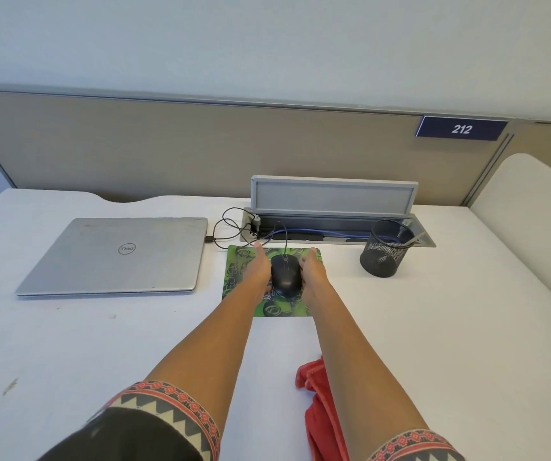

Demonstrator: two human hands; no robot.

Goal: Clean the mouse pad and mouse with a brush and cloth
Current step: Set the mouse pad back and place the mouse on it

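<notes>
A black wired mouse sits on a green patterned mouse pad in the middle of the white desk. My left hand lies against the mouse's left side with its fingers stretched forward. My right hand presses the right side, its fingers curled round the mouse's edge. A red cloth lies crumpled near the desk's front edge, partly under my right forearm. No brush is plainly visible.
A shut silver laptop lies left of the pad, its cable running to an open cable tray behind. A black mesh pen cup with a thin grey stick in it stands to the right. A beige partition closes the back.
</notes>
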